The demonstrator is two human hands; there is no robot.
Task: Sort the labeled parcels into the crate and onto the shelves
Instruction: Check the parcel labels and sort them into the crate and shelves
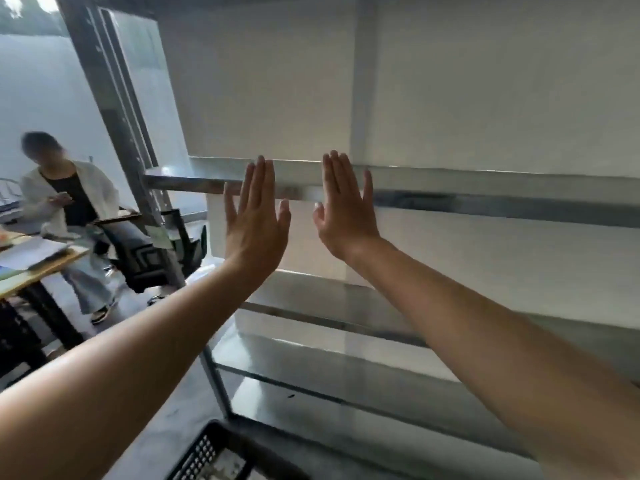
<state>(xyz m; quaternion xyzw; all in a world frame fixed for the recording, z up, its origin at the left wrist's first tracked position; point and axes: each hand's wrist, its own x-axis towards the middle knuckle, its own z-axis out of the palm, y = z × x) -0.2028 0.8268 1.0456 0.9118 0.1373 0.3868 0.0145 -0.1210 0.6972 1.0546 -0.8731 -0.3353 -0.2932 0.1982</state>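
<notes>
Both my arms reach forward toward a metal shelving unit. My left hand (pixel 254 216) and my right hand (pixel 346 209) are held up flat, fingers extended and together, backs toward me, in front of the front edge of a shelf (pixel 485 202). Neither hand holds anything. Lower shelves (pixel 346 368) of the same unit lie beneath my arms. The corner of a black perforated crate (pixel 211 452) shows at the bottom edge. No parcel is in view.
A grey metal upright (pixel 114 109) frames the unit's left side. To the left, a person (pixel 65 209) sits on a black chair with a phone, beside a wooden table (pixel 31 271) with papers. Grey floor lies between the crate and the table.
</notes>
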